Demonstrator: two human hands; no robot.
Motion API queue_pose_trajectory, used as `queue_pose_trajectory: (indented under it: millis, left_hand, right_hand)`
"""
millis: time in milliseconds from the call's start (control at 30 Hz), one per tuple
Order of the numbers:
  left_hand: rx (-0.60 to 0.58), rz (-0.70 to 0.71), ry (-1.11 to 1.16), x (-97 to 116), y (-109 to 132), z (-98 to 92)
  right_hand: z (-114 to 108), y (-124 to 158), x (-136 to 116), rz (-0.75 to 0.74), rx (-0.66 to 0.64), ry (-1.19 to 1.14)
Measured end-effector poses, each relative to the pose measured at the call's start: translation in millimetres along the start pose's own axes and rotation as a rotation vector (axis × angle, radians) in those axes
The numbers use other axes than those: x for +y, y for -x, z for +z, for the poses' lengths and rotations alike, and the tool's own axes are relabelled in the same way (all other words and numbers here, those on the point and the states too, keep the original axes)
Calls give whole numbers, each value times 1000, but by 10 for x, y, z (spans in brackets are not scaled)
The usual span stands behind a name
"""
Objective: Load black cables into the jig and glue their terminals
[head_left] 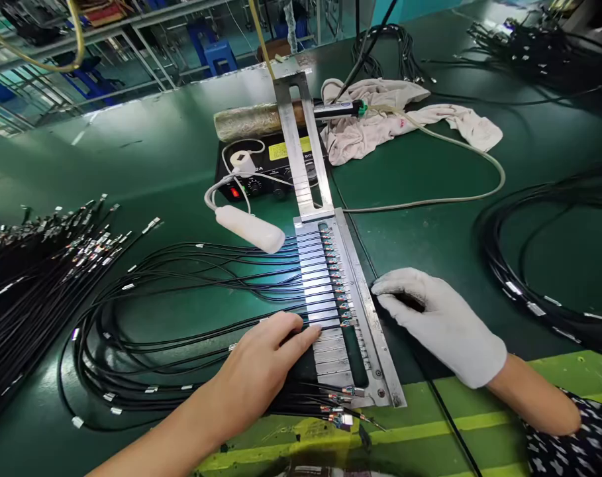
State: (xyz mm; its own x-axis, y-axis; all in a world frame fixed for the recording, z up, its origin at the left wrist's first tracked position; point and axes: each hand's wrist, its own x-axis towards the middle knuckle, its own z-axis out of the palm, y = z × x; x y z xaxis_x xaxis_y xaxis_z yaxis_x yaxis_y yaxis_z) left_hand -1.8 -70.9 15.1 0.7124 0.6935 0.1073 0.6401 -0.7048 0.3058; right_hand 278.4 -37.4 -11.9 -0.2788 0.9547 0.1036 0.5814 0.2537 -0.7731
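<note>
Nearest, L hand [265, 351], bare, fingers curled narrow at slotted metal jig [330, 358] on bench [420, 245]; can't tell if gripping. Blk cables [86, 331] sit in jig's slots. R hand [440, 324], gloved, fingertips close together by dark cord [451, 420], grip unclear. Cable pile [37, 305] cut off, L edge.

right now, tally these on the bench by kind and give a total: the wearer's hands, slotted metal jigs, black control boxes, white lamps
Hands: 2 (left hand bare, right hand gloved)
Slotted metal jig, its frame included: 1
Black control box: 1
White lamp: 1
Total: 5
</note>
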Motion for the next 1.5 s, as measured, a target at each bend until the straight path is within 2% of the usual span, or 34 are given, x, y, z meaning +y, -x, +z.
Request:
queue_pose_trajectory:
  millis: [233,367,533,667,733,800,933,1067,1133,1167,1233,1300,1400,1500]
  left_hand:
    - [-11,37,-53,-62,-41,-46]
    - [-40,8,52,-69,-79,-30]
    - [-3,-13,209,-82,-35,69]
    - [79,-21,23,-65,89,108]
    - [75,-11,-67,-44,96,89]
    - [76,29,-92,-18,24,70]
    - [89,143,-162,40,-278,116]
    - [115,203,-263,68,-435,144]
    - [117,157,-269,73,-351,82]
    - [107,111,-223,78,-268,38]
    - [56,-9,-45,98,-54,-49]
    - [-32,-121,149,127,160,-104]
    - [-132,-230,307,151,355,-119]
    - [-188,-297,395,134,375,-118]
  right_hand:
    - [-7,-13,1,3,-10,1]
    - [-17,-11,-2,-8,-13,11]
    - [-9,-13,24,5,-18,5]
    - [-15,-19,32,2,-35,5]
    - [-18,-28,33,9,-35,6]
    - [-15,-45,42,21,-39,11]
    - [7,-66,61,-27,-8,11]
    - [3,124,-24,-73,68,26]
    - [-12,335,-102,-93,61,60]
    - [-20,452,-136,-113,-7,119]
    - [-25,661,-175,-224,-111,232]
    - [-5,790,-173,-313,-104,302]
    - [62,821,-133,-337,-68,351]
    - [83,752,-110,-243,-103,344]
